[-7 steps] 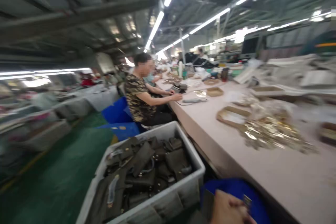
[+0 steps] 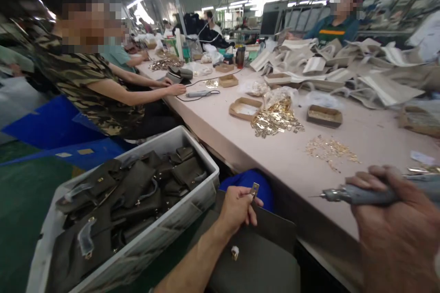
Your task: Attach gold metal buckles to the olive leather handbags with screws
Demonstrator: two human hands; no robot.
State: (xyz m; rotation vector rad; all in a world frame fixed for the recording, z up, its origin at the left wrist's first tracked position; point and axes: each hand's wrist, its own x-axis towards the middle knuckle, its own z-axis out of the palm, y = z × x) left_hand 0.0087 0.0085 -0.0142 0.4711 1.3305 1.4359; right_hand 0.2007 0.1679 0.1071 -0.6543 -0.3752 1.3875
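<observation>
My left hand (image 2: 237,208) pinches a small gold metal fitting (image 2: 254,189) above a dark olive leather bag (image 2: 257,256) that lies on my lap. A small gold clasp (image 2: 235,252) sits on that bag. At the lower right my right hand (image 2: 395,233) grips a grey electric screwdriver (image 2: 357,194) with its thin tip pointing left over the edge of the pale worktable (image 2: 275,160). Loose gold fittings (image 2: 328,150) lie on the table just beyond the tool.
A white crate (image 2: 202,192) of dark leather bags stands to my left. A seated person in a camouflage shirt (image 2: 89,87) works beside it. A heap of gold hardware (image 2: 275,119), small trays (image 2: 245,108), pale bag panels (image 2: 343,68) and another person (image 2: 338,25) are across the table.
The view has swung down and right. My left hand with the fitting has come up into sight, and my right hand with the screwdriver has come into view.
</observation>
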